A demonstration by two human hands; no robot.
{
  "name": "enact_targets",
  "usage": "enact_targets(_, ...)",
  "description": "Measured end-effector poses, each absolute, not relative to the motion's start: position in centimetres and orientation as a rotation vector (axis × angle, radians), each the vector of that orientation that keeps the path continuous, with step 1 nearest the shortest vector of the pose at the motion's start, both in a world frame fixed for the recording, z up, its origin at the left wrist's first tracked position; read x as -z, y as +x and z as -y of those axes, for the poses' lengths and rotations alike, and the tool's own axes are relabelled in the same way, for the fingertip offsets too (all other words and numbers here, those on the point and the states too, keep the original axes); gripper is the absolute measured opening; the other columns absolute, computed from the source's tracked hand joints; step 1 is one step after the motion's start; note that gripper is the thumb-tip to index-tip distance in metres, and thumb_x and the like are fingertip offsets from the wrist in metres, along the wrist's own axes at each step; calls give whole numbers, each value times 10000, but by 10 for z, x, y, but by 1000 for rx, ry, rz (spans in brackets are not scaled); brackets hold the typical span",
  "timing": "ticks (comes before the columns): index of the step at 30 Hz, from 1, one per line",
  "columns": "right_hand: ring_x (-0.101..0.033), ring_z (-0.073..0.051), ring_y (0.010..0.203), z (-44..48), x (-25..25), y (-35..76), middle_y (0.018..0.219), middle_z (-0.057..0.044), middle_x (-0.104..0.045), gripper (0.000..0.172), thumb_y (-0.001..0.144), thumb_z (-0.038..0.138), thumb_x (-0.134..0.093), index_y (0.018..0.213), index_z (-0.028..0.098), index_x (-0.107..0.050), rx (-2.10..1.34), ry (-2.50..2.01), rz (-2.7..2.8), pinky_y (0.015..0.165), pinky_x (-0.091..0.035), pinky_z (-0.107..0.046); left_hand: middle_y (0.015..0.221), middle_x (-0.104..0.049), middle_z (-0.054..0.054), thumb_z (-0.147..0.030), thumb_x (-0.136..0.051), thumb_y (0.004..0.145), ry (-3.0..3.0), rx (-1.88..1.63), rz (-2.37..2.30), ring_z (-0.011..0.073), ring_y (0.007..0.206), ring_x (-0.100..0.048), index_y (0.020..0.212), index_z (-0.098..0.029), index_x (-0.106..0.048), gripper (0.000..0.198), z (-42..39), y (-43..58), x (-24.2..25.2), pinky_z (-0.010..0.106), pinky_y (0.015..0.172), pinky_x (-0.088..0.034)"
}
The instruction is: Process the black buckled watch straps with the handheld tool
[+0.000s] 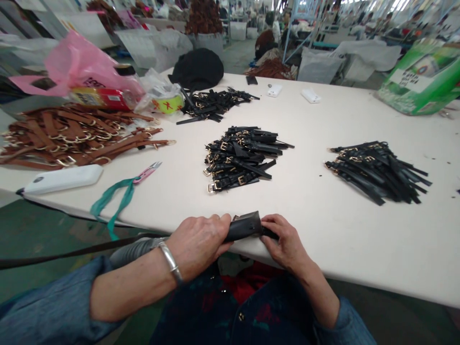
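Observation:
My left hand [199, 235], wearing a silver bangle, is wrapped round a black tool with a flat, nozzle-like end [246, 226] at the table's front edge. A grey ribbed hose [134, 250] runs behind my left wrist; whether it joins the tool is hidden. Close to the tool's mouth, my right hand [285, 240] pinches a short black strap [270, 233], mostly covered by the fingers. Beyond my hands lies a pile of black buckled straps [240, 155]. Another bunch of black straps [381, 170] rests to the right.
Brown straps with rings [72, 132] are heaped at the left. Pink thread snips [147, 172] with a green ribbon and a white power bank [63, 178] lie nearer. Farther back are more black straps [215, 103], a black cap [197, 69] and a green bag [420, 79].

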State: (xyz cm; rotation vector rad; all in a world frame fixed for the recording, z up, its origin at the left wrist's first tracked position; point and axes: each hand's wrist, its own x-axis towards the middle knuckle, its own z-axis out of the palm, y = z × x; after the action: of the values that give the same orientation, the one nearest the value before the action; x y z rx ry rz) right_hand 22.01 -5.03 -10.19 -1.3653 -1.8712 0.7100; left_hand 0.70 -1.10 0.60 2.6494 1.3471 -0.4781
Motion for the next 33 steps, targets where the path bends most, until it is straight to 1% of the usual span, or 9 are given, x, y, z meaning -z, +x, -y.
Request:
enact_targets(3, -532, -195, 935, 50, 102, 220, 988, -73, -566, 268, 716, 157, -577, 978, 194, -617, -691, -1377, 1868, 845, -450, -346, 797, -638, 56, -413, -411, 819, 2633, 424, -1354, 248, 674, -615, 903, -213, -472, 225, 8, 7, 0, 321, 558, -424)
enact_targets(7, -545, -183, 902, 49, 107, 219, 965, -68, -579, 217, 763, 184, -545, 963, 204, -628, -667, -1387, 1852, 826, -454, -338, 785, -650, 77, -510, -388, 805, 2556, 402, -1466, 259, 712, -620, 910, -206, -478, 334, -1, -13, 7, 313, 572, -410)
enact_targets(12, -545, -180, 896, 51, 109, 215, 955, -58, -589, 161, 736, 156, -572, 888, 195, -607, -643, -1378, 1842, 813, -446, -322, 723, -637, 71, -572, -369, 789, 2452, 389, -1614, 245, 680, -608, 894, -208, -501, 401, -4, -46, 4, 300, 566, -382)
enact_targets(16, -539, -178, 855, 50, 106, 210, 925, -45, -610, 157, 754, 106, -531, 869, 197, -588, -438, -1393, 1936, 769, -421, -332, 683, -615, 47, -606, -357, 783, 2361, 330, -1636, 214, 641, -591, 908, -218, -504, 432, 2, -62, -3, 286, 561, -378)
enact_targets(18, -527, -186, 854, 49, 106, 209, 914, -39, -617, 178, 765, 79, -505, 863, 200, -591, -307, -1384, 2020, 757, -396, -347, 681, -611, 40, -620, -355, 778, 2333, 313, -1643, 208, 640, -589, 916, -222, -500, 445, 6, -64, -4, 282, 565, -381)
enact_targets(20, -514, -192, 852, 49, 106, 211, 909, -39, -618, 193, 765, 64, -496, 862, 199, -593, -249, -1360, 2106, 745, -382, -354, 699, -613, 39, -626, -353, 777, 2319, 309, -1629, 207, 651, -592, 918, -226, -497, 447, 10, -63, -4, 283, 576, -388)
enact_targets(23, -499, -189, 843, 50, 107, 215, 906, -45, -608, 187, 768, 65, -494, 864, 194, -590, -290, -1318, 2163, 740, -390, -347, 720, -619, 36, -608, -364, 785, 2317, 324, -1579, 209, 667, -597, 912, -228, -492, 420, 17, -61, -1, 282, 578, -389)
enact_targets(29, -485, -187, 854, 53, 100, 218, 889, -54, -585, 114, 767, 121, -533, 850, 188, -575, -535, -1259, 2121, 758, -417, -338, 764, -634, 39, -565, -404, 789, 2307, 382, -1496, 235, 722, -609, 904, -237, -492, 359, 32, -61, 8, 311, 609, -401)
enact_targets(33, -484, -196, 843, 51, 99, 216, 868, -55, -582, 169, 776, 184, -563, 942, 202, -587, -578, -1298, 2109, 732, -422, -348, 784, -644, 44, -535, -400, 804, 2330, 382, -1468, 247, 745, -616, 919, -234, -477, 331, 35, -51, 11, 322, 621, -411)
